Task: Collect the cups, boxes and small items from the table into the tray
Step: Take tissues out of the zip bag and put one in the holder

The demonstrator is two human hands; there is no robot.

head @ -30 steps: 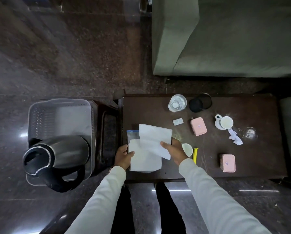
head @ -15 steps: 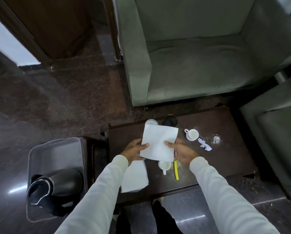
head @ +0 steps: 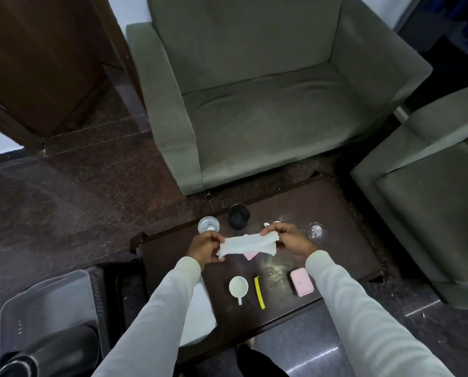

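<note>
White tissue (head: 245, 244) stretched above tabletop (head: 344, 213); left hand (head: 204, 247) and right hand (head: 288, 240) fingers pinching its ends; cup (head: 238, 286) below.

You held a white sheet (head: 246, 244) stretched between both hands above the dark table (head: 344, 213), your left hand (head: 204, 247) pinching one end and your right hand (head: 288, 240) the other. Below it lay a white cup (head: 238, 286), a yellow stick (head: 259, 292) just beside it, and a pink box (head: 301, 282). A clear glass (head: 208, 225) and a black cup (head: 238, 216) stood at the far edge. The grey tray (head: 50, 300) sat to your left, a kettle (head: 50, 355) in it.
</note>
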